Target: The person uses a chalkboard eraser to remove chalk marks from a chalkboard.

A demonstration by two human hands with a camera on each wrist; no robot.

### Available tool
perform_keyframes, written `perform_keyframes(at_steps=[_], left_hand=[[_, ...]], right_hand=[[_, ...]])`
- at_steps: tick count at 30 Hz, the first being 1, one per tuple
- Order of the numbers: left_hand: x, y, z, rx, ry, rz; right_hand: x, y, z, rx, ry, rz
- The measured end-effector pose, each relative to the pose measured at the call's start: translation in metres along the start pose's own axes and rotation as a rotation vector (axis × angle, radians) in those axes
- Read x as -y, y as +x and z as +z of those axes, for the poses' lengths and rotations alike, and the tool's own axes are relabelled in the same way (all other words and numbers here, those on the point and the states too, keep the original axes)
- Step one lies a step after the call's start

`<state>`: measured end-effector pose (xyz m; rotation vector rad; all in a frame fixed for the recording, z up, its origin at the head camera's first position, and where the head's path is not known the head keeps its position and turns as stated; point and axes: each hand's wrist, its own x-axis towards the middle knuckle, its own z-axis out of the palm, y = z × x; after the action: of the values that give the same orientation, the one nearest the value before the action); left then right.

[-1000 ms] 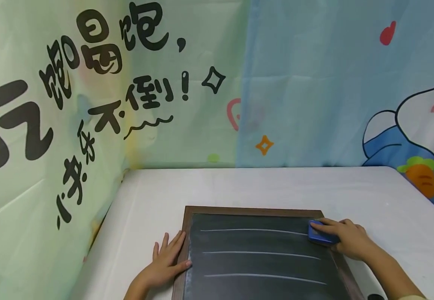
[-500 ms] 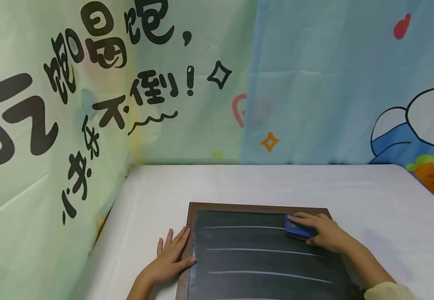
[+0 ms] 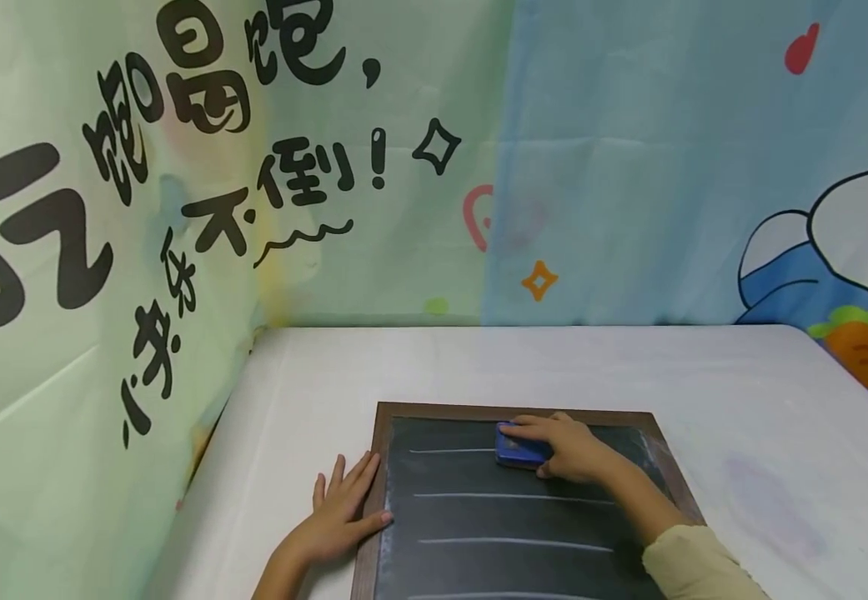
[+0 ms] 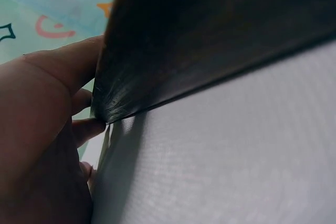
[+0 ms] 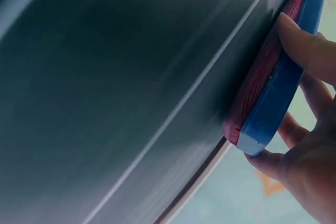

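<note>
Left hand [image 4: 42,121] touching board [image 4: 210,22], pale tabletop [image 4: 226,150]

White table [image 3: 554,358], pale green cloth backdrop [image 3: 403,283] with black lettering [image 3: 302,171], blue panel [image 3: 629,167] beside it

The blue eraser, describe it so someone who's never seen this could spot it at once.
On the white table lies a dark board in a brown frame. Just inside the frame's far side, the person's right grip holds the eraser. Unlike the board's thin white lines, it is a blue block with a red pad underneath.
</note>
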<state>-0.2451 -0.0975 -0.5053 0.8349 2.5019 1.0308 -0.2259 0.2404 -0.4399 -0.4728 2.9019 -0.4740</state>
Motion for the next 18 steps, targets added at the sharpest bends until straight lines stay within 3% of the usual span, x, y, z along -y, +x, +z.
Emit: perform_keyframes(at_steps=[10, 18], left_hand=[[-0.001, 0.0, -0.002, -0.002, -0.004, -0.001], [-0.001, 0.0, 0.0, 0.004, -0.003, 0.011]], right_hand=[[0.062, 0.048, 0.017, 0.05, -0.012, -0.032], [0.101, 0.069, 0.027, 0.075, -0.059, -0.043]])
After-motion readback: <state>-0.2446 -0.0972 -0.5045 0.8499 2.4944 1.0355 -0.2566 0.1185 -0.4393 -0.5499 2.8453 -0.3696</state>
